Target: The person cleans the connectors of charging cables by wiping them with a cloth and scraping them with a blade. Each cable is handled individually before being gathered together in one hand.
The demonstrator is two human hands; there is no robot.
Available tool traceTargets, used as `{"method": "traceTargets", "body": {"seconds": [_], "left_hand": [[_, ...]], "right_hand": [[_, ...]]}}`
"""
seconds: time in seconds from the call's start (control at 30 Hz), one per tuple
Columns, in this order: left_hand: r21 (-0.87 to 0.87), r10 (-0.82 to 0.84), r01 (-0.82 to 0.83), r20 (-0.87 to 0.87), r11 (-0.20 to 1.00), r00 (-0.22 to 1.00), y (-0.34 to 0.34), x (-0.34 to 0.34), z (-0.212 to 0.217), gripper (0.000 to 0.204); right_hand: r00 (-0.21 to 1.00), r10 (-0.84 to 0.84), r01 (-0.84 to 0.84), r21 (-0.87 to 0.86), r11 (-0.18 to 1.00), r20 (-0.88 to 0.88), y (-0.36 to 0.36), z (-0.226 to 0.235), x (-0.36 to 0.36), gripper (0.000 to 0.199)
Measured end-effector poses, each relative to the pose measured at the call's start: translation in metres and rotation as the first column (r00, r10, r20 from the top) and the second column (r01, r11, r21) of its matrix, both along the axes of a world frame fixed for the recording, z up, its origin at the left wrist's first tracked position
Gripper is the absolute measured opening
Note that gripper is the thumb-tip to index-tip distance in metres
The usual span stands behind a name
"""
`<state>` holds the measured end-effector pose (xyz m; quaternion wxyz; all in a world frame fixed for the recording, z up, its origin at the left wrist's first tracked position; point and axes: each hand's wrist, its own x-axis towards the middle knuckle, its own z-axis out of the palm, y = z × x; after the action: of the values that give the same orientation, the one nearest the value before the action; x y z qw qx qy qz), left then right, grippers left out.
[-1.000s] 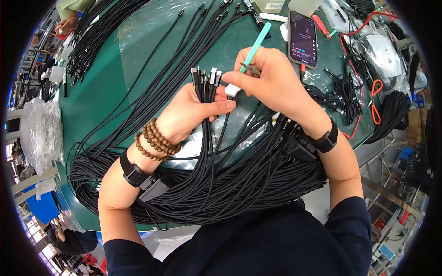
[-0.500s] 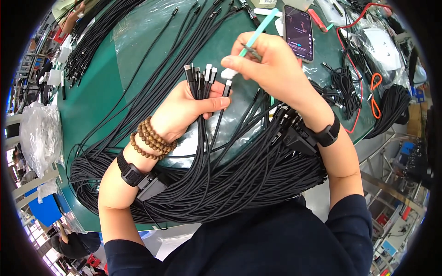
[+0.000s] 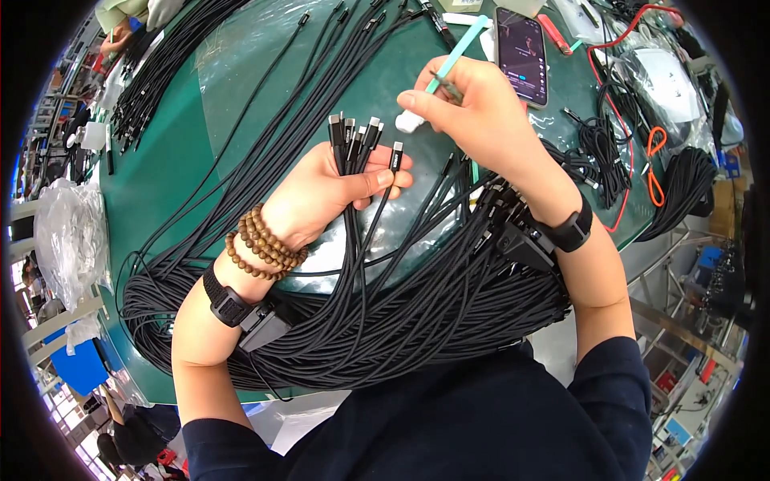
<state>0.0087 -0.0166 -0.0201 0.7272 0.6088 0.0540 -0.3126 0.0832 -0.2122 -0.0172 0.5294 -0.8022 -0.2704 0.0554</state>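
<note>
My left hand (image 3: 341,180) is closed round a bunch of black cables (image 3: 350,228), their metal-tipped plugs fanned upward. One plug (image 3: 396,157) stands apart from the bunch, between thumb and fingers. Above it and to the right, my right hand (image 3: 473,100) pinches a thin teal stick (image 3: 464,48). A white wad (image 3: 410,121) shows below the fingers of that hand, apart from the single plug. Something narrow and dark crosses the stick at the fingers; what it is I cannot make out.
A large heap of black cables (image 3: 385,337) lies along the table's near edge. More cables (image 3: 273,112) stretch to the far side. Back right are a phone (image 3: 521,60), a red-handled tool (image 3: 553,34) and an orange cord (image 3: 655,164). Plastic bags (image 3: 70,240) hang at the left.
My right hand has drawn slightly right, taking the white wad away from the single plug. In my left hand the thumb has shifted left and the fingers behind the plug show more.
</note>
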Motion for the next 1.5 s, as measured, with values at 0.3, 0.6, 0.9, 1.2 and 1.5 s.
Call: {"method": "traceTargets", "body": {"seconds": [0.3, 0.6, 0.9, 1.2, 1.5], "left_hand": [[0.034, -0.035, 0.035, -0.006, 0.999, 0.999, -0.002, 0.001, 0.003, 0.021], [0.039, -0.041, 0.041, -0.004, 0.998, 0.999, 0.001, 0.002, 0.002, 0.023], [-0.082, 0.015, -0.01, 0.069, 0.997, 0.998, 0.006, -0.004, 0.023, 0.03], [-0.165, 0.197, -0.184, 0.065, 0.969, 0.978, 0.003, -0.007, 0.039, 0.019], [-0.033, 0.115, -0.111, 0.173, 0.993, 0.978, 0.004, -0.005, 0.034, 0.015]], "right_hand": [[0.996, 0.039, -0.045, -0.064, 0.997, -0.085, -0.002, 0.007, 0.0, 0.017], [0.981, 0.12, -0.12, 0.006, 0.993, -0.153, 0.0, 0.003, -0.001, 0.02], [0.995, 0.058, -0.087, -0.47, 0.878, -0.075, -0.02, 0.021, 0.006, 0.017], [0.81, 0.283, -0.157, 0.275, 0.949, -0.514, -0.014, 0.049, -0.013, 0.013], [0.962, 0.111, -0.061, 0.202, 0.977, -0.25, 0.007, 0.038, -0.024, 0.011]]}}
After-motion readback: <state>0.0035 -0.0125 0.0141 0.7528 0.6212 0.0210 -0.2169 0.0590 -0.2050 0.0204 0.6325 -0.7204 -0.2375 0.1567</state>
